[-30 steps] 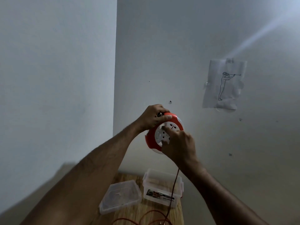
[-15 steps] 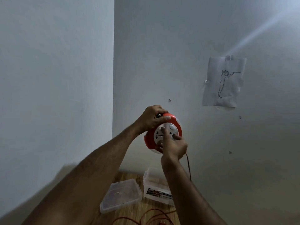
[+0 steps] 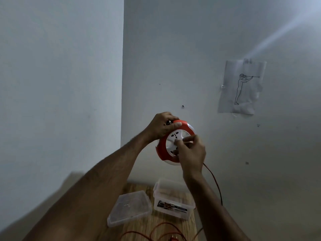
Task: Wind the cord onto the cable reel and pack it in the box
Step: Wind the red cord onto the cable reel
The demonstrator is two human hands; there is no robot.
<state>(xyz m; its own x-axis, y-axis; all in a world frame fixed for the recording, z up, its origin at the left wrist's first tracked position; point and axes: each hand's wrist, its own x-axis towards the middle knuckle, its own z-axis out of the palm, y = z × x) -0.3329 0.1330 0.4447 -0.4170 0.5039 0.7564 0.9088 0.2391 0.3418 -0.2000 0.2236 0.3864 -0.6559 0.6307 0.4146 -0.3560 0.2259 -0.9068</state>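
Wooden table (image 3: 166,228) in white corner; left grip (image 3: 162,126) clasps reel (image 3: 163,150) rim, right grip (image 3: 190,152) pinches reel hub.

— What sort of place is shown?
— A plain room, likely in a home: bare pale painted walls (image 3: 69,84) are seen, with a line drawing on crumpled white paper (image 3: 241,86) taped above a small wooden table (image 3: 156,226).
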